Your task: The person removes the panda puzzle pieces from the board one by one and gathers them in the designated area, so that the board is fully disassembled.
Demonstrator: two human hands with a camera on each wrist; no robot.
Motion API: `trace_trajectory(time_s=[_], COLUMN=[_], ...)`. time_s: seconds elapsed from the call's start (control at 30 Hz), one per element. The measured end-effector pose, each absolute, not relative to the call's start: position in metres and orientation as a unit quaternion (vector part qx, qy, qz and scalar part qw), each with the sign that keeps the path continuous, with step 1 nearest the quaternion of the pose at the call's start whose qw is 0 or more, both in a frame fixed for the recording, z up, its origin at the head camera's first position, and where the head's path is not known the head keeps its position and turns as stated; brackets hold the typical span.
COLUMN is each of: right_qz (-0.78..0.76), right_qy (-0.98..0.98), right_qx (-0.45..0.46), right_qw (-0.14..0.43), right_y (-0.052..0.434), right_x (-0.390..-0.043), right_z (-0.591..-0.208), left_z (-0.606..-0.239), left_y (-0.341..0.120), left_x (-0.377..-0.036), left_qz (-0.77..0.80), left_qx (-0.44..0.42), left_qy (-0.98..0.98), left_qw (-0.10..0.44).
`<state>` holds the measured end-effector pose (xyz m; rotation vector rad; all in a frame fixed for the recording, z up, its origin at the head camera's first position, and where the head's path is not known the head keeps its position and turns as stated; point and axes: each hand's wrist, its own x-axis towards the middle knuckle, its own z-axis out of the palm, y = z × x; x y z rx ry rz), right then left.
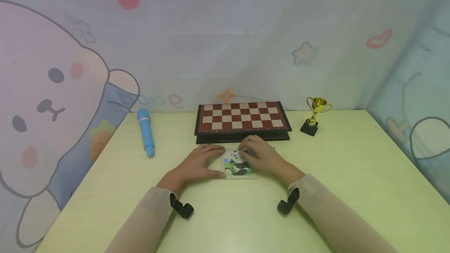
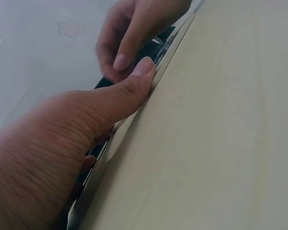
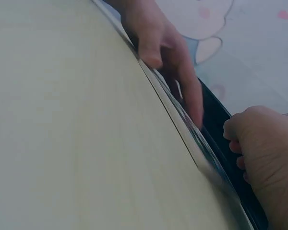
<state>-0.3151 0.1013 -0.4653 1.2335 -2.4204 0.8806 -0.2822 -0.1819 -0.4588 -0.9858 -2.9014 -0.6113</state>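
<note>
Left hand gripped panda puzzle edge, thumb pressing | right hand fingers curled on its top | chessboard behind.

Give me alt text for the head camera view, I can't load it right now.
Two hands rest on a small panda picture puzzle on a pale green table: the left hand holds its left edge, and the right hand lies with fingers curled over its top right part. Behind it are a chessboard, a gold trophy to the right and a blue pen-like tube to the left.
</note>
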Motion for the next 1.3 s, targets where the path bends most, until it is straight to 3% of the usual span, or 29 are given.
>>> trace_trajectory(time_s=[0.27,0.5,1.0,1.3], right_qz=[0.261,0.253,0.264,0.26], right_qy=[-0.851,-0.857,-0.867,-0.853], right_qx=[0.429,0.423,0.405,0.428], right_qw=[0.15,0.15,0.122,0.146], right_y=[0.068,0.067,0.066,0.07], right_x=[-0.315,-0.321,-0.316,-0.316], right_z=[-0.466,-0.466,-0.461,-0.463], left_z=[-0.462,-0.46,-0.461,-0.463], left_y=[-0.182,-0.184,-0.183,-0.183], left_x=[-0.282,-0.285,-0.287,-0.284], left_qz=[-0.195,-0.173,-0.178,-0.177], left_qx=[-0.318,-0.312,-0.311,-0.309], left_qy=[-0.928,-0.934,-0.933,-0.934], left_qw=[0.001,0.025,0.022,0.022])
